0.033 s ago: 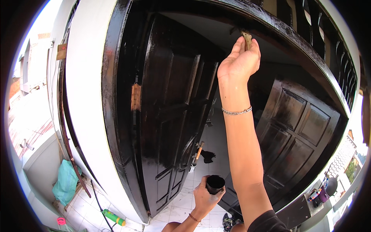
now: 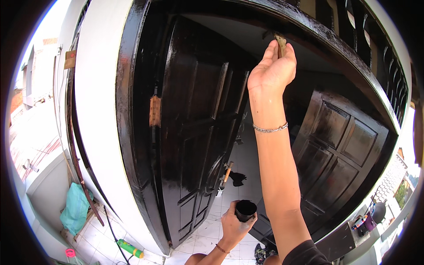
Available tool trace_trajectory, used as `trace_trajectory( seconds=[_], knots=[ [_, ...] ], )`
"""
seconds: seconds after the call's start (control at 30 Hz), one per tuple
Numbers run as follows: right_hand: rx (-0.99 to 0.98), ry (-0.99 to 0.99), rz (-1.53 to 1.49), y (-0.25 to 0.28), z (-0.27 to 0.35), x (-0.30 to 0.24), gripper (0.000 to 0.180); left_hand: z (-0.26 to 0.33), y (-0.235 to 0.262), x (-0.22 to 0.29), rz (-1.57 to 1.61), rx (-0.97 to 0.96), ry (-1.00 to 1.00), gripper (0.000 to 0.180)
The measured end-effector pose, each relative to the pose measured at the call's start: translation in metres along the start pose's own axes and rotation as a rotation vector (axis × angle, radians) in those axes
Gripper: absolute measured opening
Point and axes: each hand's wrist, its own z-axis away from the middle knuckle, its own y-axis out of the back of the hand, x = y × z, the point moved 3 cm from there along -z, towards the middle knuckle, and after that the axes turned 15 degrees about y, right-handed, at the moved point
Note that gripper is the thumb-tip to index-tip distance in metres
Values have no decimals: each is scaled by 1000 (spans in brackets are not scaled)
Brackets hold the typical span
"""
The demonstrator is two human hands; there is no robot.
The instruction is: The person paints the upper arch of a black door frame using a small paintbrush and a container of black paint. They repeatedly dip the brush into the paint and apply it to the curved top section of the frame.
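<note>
My right hand (image 2: 271, 66) is raised overhead and grips a small paintbrush (image 2: 281, 44); its bristles touch the underside of the dark, glossy top beam of the door frame (image 2: 340, 51). A thin chain bracelet circles that wrist. Far below, my left hand (image 2: 232, 227) holds a small black cup (image 2: 245, 210), upright, with its mouth open toward me. The left door leaf (image 2: 194, 132), dark and shiny with raised panels, stands swung inward. The right door leaf (image 2: 340, 145) is further back.
A white wall (image 2: 95, 110) borders the frame on the left. On the tiled floor lie a green bottle (image 2: 130, 248), a teal bag (image 2: 75, 207) and a black cloth (image 2: 237, 178). Another brush (image 2: 226, 172) stands in a small tin. Tan tape covers a hinge (image 2: 154, 110).
</note>
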Motion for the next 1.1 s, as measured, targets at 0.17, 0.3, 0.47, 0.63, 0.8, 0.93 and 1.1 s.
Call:
trace_trajectory(
  seconds=[0.17, 0.3, 0.47, 0.63, 0.8, 0.93, 1.1],
  knots=[
    [-59, 20, -19, 1, 27, -4, 26, -7, 6, 4, 2, 15, 17, 48],
    [32, 0, -17, 9, 13, 8, 27, -6, 3, 4, -7, -9, 13, 49],
    [-115, 33, -131, -9, 28, -11, 25, -7, 6, 0, 4, -5, 5, 51],
    [-8, 50, -53, 2, 37, -15, 26, -5, 6, 5, -36, -18, -3, 52],
    [-128, 73, -103, -20, 29, -26, 26, -7, 5, 4, -36, -11, 3, 56],
    [-178, 100, -119, -13, 44, -38, 26, -7, 6, -1, -42, -19, 22, 54],
    [-67, 138, -79, -18, 36, -31, 23, -6, 4, 1, -40, -26, -12, 57]
  ],
)
